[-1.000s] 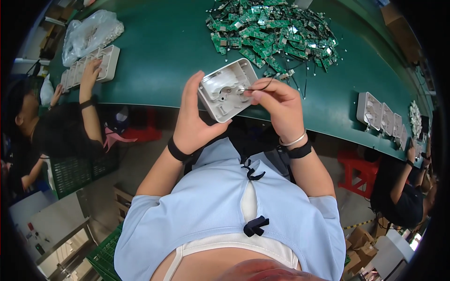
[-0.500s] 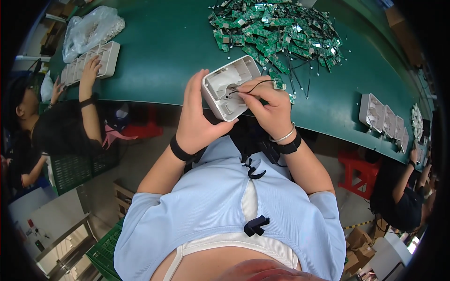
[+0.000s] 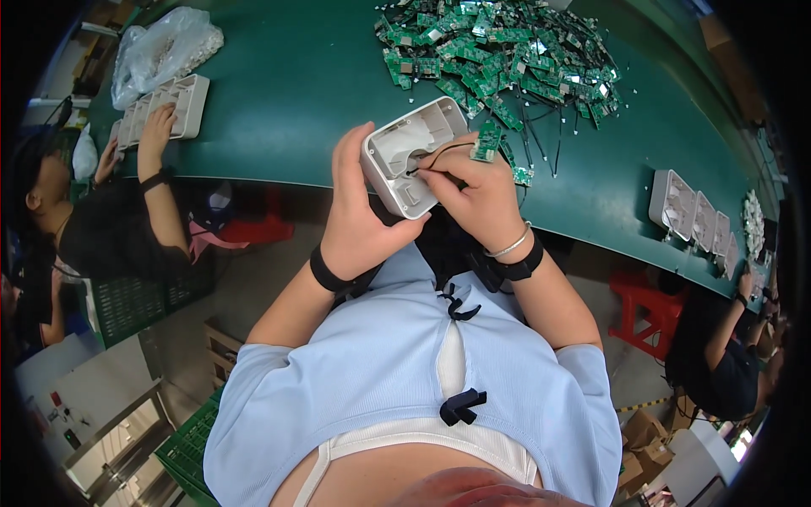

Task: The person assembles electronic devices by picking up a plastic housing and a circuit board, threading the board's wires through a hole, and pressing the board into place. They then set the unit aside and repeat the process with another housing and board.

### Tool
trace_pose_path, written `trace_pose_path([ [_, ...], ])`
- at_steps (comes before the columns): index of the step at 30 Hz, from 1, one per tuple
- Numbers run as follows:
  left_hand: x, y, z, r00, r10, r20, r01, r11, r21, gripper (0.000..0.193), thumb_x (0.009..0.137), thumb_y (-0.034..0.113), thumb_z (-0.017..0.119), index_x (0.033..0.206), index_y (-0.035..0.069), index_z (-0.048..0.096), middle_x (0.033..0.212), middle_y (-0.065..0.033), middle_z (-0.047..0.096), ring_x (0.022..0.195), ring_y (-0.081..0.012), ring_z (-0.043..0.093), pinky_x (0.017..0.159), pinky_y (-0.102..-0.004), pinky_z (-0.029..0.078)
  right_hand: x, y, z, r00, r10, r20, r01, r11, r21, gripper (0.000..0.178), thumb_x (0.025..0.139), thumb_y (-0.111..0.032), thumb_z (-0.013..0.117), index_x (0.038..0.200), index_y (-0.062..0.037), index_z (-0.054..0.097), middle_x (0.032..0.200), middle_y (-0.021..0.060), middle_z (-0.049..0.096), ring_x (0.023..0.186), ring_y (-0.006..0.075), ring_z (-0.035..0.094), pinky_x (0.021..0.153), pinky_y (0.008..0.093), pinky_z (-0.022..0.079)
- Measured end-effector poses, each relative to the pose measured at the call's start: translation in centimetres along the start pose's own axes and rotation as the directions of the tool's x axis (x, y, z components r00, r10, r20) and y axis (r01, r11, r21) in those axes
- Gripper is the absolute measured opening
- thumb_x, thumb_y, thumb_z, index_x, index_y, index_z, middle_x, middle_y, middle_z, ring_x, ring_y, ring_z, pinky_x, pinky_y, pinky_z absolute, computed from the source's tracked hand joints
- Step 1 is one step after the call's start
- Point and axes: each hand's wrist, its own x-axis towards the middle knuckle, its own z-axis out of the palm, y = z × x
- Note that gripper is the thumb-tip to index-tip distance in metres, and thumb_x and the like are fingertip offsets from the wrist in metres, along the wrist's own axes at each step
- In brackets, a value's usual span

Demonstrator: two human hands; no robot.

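Observation:
My left hand (image 3: pixel 359 211) grips a white plastic housing (image 3: pixel 390 144) by its left side, tilted with its hollow inside facing up. Inside it, ribs and a round opening show. The fingers of my right hand (image 3: pixel 477 190) pinch a thin black cable (image 3: pixel 444 150) and reach into the housing near that opening. A small green circuit board (image 3: pixel 486 141) hangs from the cable over the back of my right hand. My right fingertips partly hide the cable's end.
A big heap of green circuit boards (image 3: pixel 507 51) with black cables lies on the green table (image 3: pixel 279 101) beyond my hands. White housings stand in rows at left (image 3: pixel 190 106) and right (image 3: pixel 672 203). A clear bag (image 3: pixel 156 51) lies far left. Co-workers sit at both sides.
My right fingers have shifted slightly left, deeper over the housing's opening. The dangling circuit board has swung up and left and turned upright.

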Motion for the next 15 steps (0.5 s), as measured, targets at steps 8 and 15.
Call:
trace_pose_path([
  [8, 0.1, 0.4, -0.3, 0.997, -0.051, 0.052, 0.053, 0.998, -0.031, 0.111, 0.069, 0.008, 0.09, 0.159, 0.002, 0.026, 0.156, -0.0219, 0.034, 0.139, -0.0358, 0.049, 0.105, -0.0433, 0.052, -0.6, 0.1, -0.4, 0.994, 0.026, 0.108, -0.014, 0.994, -0.11, 0.011, 0.083, -0.001, 0.079, 0.094, -0.0044, 0.079, 0.093, 0.0089, 0.078, 0.084, 0.0251, 0.07, 0.074, 0.0357, 0.055],
  [15, 0.4, 0.2, -1.6, 0.987, -0.081, 0.14, 0.089, 0.995, -0.049, 0.113, 0.073, -0.001, 0.087, 0.162, 0.001, 0.019, 0.161, -0.0167, 0.032, 0.133, -0.0302, 0.06, 0.105, -0.0411, 0.058, -1.8, -0.9, -2.9, 0.958, 0.252, -0.139, -0.263, 0.963, -0.064, 0.022, 0.083, -0.001, 0.081, 0.104, -0.0066, 0.075, 0.091, 0.0079, 0.07, 0.085, 0.0264, 0.068, 0.075, 0.0371, 0.054],
])
